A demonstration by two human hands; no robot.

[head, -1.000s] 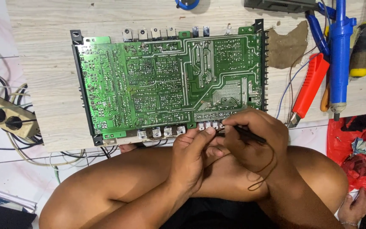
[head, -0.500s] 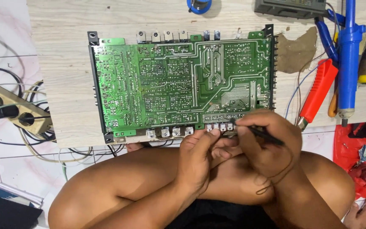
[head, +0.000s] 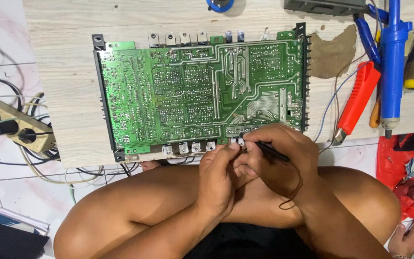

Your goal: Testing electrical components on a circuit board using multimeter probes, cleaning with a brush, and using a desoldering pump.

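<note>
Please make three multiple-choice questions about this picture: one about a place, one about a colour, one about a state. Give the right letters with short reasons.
1. Where does the red-handled tool lie?
A. right of the circuit board
B. on top of the board
C. left of the board, beside the power strip

2. What colour is the circuit board?
A. blue
B. green
C. brown

3. What does the right hand do?
A. rests open and empty
B. grips a thin black tool
C. holds the blue tool

Answers:
1 A, it lies on the wooden board past the circuit board's right edge.
2 B, its whole face is green.
3 B, the fingers close on the thin black tool at the near edge, next to the left hand.
</note>
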